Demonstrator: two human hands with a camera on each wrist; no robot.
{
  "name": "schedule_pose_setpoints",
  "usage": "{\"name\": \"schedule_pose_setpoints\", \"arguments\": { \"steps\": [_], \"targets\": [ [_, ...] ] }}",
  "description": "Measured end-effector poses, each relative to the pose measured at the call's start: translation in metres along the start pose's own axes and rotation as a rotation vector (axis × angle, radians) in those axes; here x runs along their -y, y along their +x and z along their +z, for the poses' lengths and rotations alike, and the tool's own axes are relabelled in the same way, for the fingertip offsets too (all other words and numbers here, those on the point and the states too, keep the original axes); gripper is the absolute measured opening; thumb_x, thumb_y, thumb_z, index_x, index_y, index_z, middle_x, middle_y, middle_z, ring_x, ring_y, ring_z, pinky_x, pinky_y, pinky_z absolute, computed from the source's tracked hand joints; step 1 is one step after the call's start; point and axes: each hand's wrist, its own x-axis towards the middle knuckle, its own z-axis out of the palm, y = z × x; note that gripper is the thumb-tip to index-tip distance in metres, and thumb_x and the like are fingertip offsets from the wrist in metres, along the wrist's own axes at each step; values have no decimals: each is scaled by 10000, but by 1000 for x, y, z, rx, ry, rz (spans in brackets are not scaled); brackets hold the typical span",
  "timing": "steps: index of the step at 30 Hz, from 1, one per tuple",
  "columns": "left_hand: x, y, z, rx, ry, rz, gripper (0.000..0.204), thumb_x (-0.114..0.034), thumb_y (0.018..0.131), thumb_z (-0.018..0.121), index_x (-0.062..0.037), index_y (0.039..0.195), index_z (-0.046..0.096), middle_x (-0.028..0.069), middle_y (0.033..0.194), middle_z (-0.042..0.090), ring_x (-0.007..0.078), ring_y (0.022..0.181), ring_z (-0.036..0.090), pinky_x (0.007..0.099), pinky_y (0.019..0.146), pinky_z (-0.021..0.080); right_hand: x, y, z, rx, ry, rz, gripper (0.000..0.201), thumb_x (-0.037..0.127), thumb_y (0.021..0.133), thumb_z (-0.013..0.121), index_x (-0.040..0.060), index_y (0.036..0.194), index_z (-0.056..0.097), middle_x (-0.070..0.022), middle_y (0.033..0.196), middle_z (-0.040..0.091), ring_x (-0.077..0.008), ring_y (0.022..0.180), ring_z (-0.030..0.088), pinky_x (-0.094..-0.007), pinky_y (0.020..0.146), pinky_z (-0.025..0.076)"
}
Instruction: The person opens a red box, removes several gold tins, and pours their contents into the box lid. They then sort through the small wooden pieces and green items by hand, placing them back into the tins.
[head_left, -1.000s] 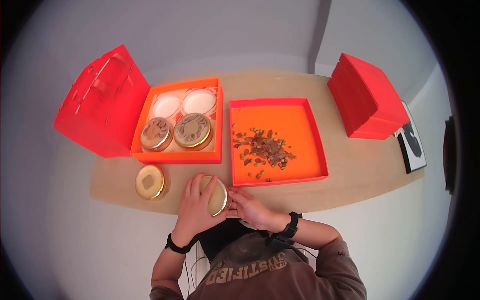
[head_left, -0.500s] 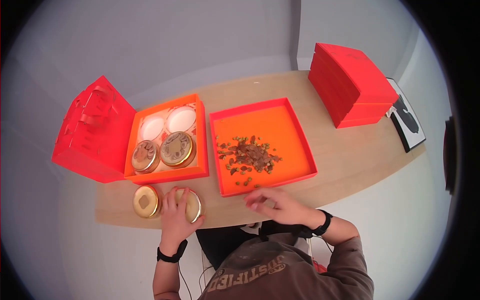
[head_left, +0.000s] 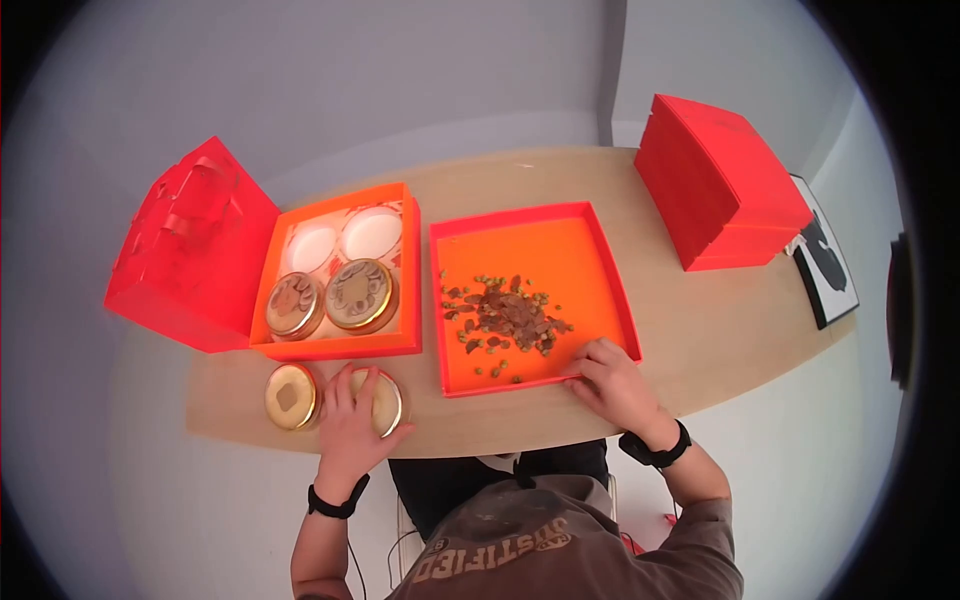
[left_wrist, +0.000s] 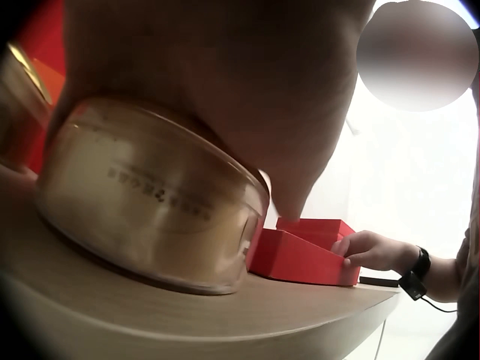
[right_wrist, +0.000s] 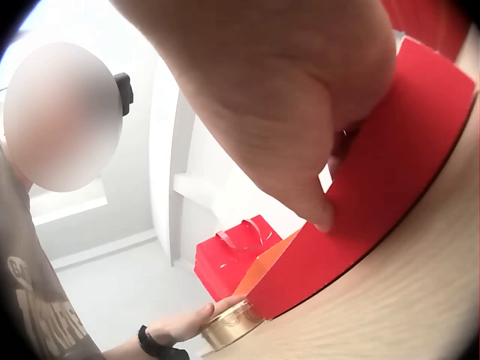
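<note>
My left hand (head_left: 350,435) lies over a pale-topped clear jar (head_left: 386,406) near the table's front edge. Seen in the left wrist view, the palm (left_wrist: 202,67) covers the top of the jar (left_wrist: 150,202), which stands upright, with a digit down its far side. At the near right corner of an orange-lined red tray (head_left: 500,389), my right hand (head_left: 620,392) pinches the wall. The right wrist view shows the thumb outside the red wall (right_wrist: 390,165) and the other fingers partly hidden behind it. Dried brown pieces (head_left: 515,317) and small green buds lie in the tray.
Left of the held jar stands another gold-rimmed jar (head_left: 291,397). Behind them, an open box (head_left: 412,300) holds two jars and has two round white recesses. A red bag (head_left: 190,245) stands at far left; red boxes (head_left: 720,185) and a framed picture (head_left: 828,262) are at right.
My right hand has left the jar's side, moved right and taken hold of the tray wall. The jar under my left hand has moved left beside the other jar.
</note>
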Motion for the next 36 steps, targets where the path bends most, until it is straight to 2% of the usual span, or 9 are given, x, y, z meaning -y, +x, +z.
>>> {"name": "schedule_pose_setpoints", "arguments": {
  "steps": [7, 16, 19, 24, 29, 31, 32, 34, 36],
  "targets": [
    [1, -3, -5, -13, 9, 11, 656, -459, 930, 656, -100, 1464, 525, 244, 1513, 415, 446, 1358, 418, 542, 1120, 367, 5, 11, 6, 14, 31, 40, 149, 75, 814, 759, 27, 944, 705, -113, 960, 636, -317, 944, 601, -408, 816, 524],
    [4, -10, -5, -70, 65, -18, 631, -431, 941, 659, -74, 1448, 542, 209, 1551, 410, 433, 1370, 416, 531, 1138, 352, 10, 28, 6, 41, 18, 50, 169, 81, 876, 727, 18, 1030, 700, -143, 985, 651, -338, 982, 625, -419, 842, 529],
    [-1, -10, -14, -105, 99, 4, 620, -403, 929, 684, -68, 1434, 551, 209, 1525, 437, 434, 1365, 424, 543, 1137, 353, 20, 35, -11, 35, 214, 161, 208, 80, 917, 703, 19, 1115, 687, -134, 1014, 670, -286, 1007, 649, -380, 863, 528],
    [7, 19, -55, -171, -8, 5, 621, -361, 890, 729, -65, 1409, 560, 223, 1486, 469, 428, 1362, 442, 530, 1133, 378, -22, 60, -34, -88, 603, 354, 217, 111, 993, 653, 2, 1180, 656, -54, 1044, 683, -165, 972, 644, -295, 875, 502],
    [63, 76, -86, -186, 94, -20, 669, -332, 851, 759, -86, 1429, 530, 231, 1484, 469, 423, 1368, 450, 513, 1134, 396, -72, 96, -55, -249, 1130, 395, 201, 174, 1040, 586, 40, 1184, 629, -16, 926, 628, -117, 851, 588, -277, 799, 475],
    [83, 95, -88, -1, 89, -109, 769, -341, 786, 788, -108, 1461, 500, 232, 1486, 469, 434, 1362, 443, 480, 1126, 415, -89, 102, -60, -316, 1268, 417, 194, 188, 1052, 562, 65, 1196, 607, 1, 851, 585, -102, 787, 553, -266, 753, 455],
    [96, 108, -84, -12, 89, -110, 769, -341, 786, 788, -108, 1461, 500, 232, 1486, 469, 434, 1362, 443, 480, 1126, 415, -100, 104, -62, -349, 1371, 427, 187, 197, 1055, 557, 72, 1188, 600, 21, 798, 515, -96, 737, 496, -264, 713, 427],
    [116, 131, -79, 253, 57, -170, 869, -396, 723, 818, -98, 1468, 483, 230, 1480, 471, 438, 1369, 434, 470, 1139, 406, -123, 106, -62, -384, 1479, 425, 181, 206, 1058, 552, 79, 1181, 593, 41, 746, 446, -89, 687, 440, -261, 674, 398],
    [121, 140, -76, 304, 78, -184, 923, -430, 705, 827, -102, 1488, 464, 232, 1481, 466, 438, 1383, 421, 469, 1150, 393, -144, 98, -56, -450, 1608, 521, 173, 199, 1047, 576, 72, 1165, 578, 51, 716, 375, -88, 653, 383, -256, 633, 351]
  ]
}}
